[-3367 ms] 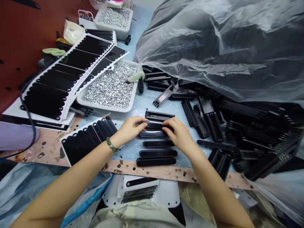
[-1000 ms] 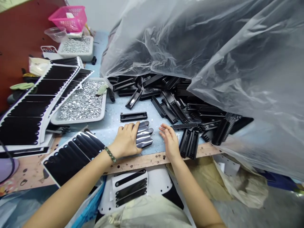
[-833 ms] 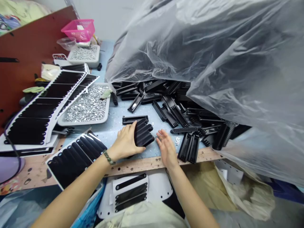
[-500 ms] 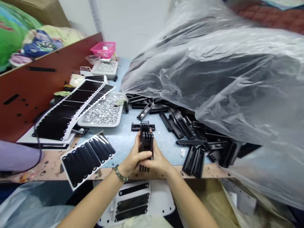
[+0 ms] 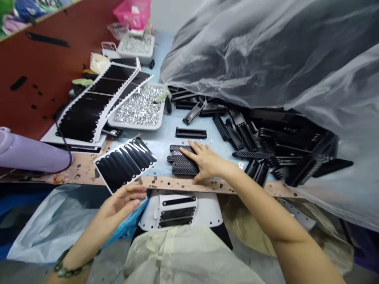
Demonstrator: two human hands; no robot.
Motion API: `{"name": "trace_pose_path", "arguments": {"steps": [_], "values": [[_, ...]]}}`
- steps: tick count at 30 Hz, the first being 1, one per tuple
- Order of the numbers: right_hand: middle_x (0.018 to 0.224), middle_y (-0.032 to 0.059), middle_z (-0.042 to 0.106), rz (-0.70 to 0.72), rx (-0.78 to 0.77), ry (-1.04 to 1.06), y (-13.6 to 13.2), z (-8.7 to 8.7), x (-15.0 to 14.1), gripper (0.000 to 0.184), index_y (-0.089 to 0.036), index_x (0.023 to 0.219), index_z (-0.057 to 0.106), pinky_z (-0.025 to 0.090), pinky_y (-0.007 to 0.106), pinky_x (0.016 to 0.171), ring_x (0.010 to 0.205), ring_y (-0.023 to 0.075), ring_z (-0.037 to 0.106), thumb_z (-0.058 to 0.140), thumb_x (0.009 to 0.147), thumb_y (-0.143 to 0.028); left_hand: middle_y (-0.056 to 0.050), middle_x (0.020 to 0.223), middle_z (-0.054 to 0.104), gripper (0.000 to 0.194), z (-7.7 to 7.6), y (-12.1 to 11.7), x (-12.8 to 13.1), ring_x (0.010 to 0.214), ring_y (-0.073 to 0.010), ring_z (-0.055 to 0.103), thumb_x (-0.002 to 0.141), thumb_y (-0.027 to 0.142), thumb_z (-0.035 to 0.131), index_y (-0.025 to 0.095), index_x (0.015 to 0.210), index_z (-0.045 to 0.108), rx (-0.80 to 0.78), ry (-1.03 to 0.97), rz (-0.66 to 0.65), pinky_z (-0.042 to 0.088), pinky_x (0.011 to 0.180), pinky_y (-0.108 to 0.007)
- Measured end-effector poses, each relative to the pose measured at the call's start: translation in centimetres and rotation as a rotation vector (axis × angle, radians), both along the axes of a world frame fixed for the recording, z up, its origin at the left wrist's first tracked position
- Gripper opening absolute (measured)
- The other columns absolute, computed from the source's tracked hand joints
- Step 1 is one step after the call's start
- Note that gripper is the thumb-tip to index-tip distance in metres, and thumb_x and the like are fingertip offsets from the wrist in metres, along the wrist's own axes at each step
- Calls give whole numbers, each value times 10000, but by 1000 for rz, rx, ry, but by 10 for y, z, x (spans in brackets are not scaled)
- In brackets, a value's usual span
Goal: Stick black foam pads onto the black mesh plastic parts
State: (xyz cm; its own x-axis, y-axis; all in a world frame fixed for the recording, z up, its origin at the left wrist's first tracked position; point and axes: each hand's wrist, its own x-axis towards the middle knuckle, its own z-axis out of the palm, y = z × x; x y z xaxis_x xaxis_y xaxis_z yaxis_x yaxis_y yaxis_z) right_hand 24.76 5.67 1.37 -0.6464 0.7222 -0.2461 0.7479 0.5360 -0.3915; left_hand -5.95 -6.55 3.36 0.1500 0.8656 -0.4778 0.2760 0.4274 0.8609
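Note:
My right hand (image 5: pixel 206 161) lies flat, fingers spread, on a small stack of black perforated plastic strips (image 5: pixel 181 164) near the table's front edge. My left hand (image 5: pixel 122 202) hangs below the table edge with fingers stretched out, holding nothing, just under a white sheet of black oval stickers (image 5: pixel 124 159). A single black frame piece (image 5: pixel 191 133) lies beyond the stack. On my lap rests a white sticker backing sheet (image 5: pixel 180 209) with a few black strips left on it.
A white tray of small silver washers (image 5: pixel 139 110) stands at the left centre, with long sticker sheets (image 5: pixel 97 98) beside it. A heap of black plastic parts (image 5: pixel 275 138) spills from under a large clear plastic bag (image 5: pixel 266 59). A lilac object (image 5: pixel 26 152) lies far left.
The stack I held upright in both hands half a second ago now lies flat on the table under my right hand. My left hand has let go and dropped below the table edge.

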Motion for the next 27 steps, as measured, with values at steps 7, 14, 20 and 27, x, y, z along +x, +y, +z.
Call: {"name": "trace_pose_path", "arguments": {"steps": [7,14,20,27], "values": [[1051,68,638,-249,279,681,-75,-5,-12,337,-224,1234,531,520,358,862,975,182,608,525,901,-171,-77,1161,601,442,-57,-59,20,958,-179,587,818,408,609,203,1205,549,3,329,-200,493,729,-251],[1071,114,658,-99,237,628,-152,-63,-59,312,-156,1207,574,545,362,805,948,209,608,533,898,-172,-12,724,515,270,-76,-46,48,659,-106,456,911,368,484,136,836,601,147,154,-224,372,592,-213],[971,76,689,-274,15,864,-154,-68,-56,327,-215,1230,595,550,322,760,862,166,643,457,937,-162,-27,770,503,271,-69,-45,51,743,-116,489,940,281,426,142,731,527,277,149,-274,397,669,-219],[1012,68,607,-558,38,884,-100,-25,-21,285,-257,1180,633,524,352,836,938,177,605,547,909,-243,-33,855,600,201,-59,-33,35,818,-157,569,894,351,523,181,874,629,308,456,-446,450,731,-261]]}}
